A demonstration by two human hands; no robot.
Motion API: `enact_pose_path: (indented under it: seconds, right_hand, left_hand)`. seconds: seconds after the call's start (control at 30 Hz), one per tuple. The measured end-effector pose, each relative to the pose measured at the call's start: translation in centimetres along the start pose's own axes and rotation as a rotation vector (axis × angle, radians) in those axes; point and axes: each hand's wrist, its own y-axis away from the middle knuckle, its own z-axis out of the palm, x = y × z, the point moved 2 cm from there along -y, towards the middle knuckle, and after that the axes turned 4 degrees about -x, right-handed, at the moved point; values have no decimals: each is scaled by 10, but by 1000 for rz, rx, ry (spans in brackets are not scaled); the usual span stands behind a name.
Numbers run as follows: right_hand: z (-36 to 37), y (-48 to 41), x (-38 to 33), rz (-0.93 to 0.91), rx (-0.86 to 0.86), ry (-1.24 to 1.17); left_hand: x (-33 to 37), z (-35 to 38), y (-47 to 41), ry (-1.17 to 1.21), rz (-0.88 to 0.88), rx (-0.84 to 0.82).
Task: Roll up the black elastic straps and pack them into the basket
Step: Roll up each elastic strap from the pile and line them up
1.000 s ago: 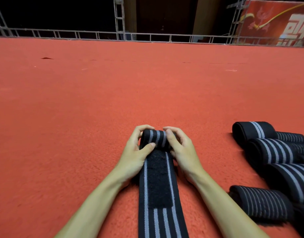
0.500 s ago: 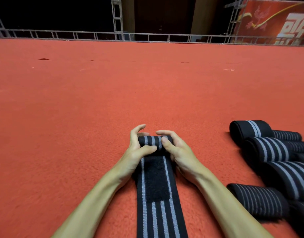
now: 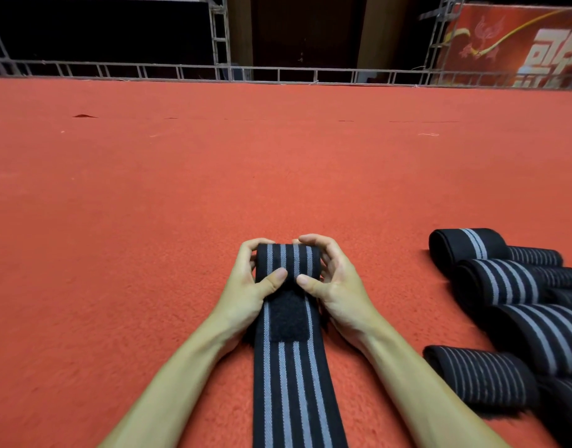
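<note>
Strap [image 3: 287,263] lying lower centre on red floor [image 3: 148,221], far end rolled; left grip [image 3: 249,286] and right grip [image 3: 336,286] curled round roll. Probably soft, light, springy; best pinched at roll's two ends.

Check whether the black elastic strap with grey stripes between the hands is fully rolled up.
No, the left hand and right hand grip only a partial roll, while its flat tail lies unrolled on the red carpet.

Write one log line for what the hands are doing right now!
strap: partly rolled, rest flat on carpet | left hand: grips roll | right hand: grips roll | finished rolls: at right | basket: not seen
</note>
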Motion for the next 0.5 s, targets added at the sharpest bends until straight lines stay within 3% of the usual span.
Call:
enact_pose_path:
  seconds: [0.23, 0.4, 0.5]
  right_hand:
    - [8, -4, 3, 101, 99, 140]
    - [10, -5, 3, 175, 124, 236]
    - [11, -4, 3, 160, 148, 68]
  left_hand:
    - [7, -1, 3, -45, 95, 5]
    - [11, 3, 5, 124, 72, -55]
    - [13, 2, 4, 192, 26, -76]
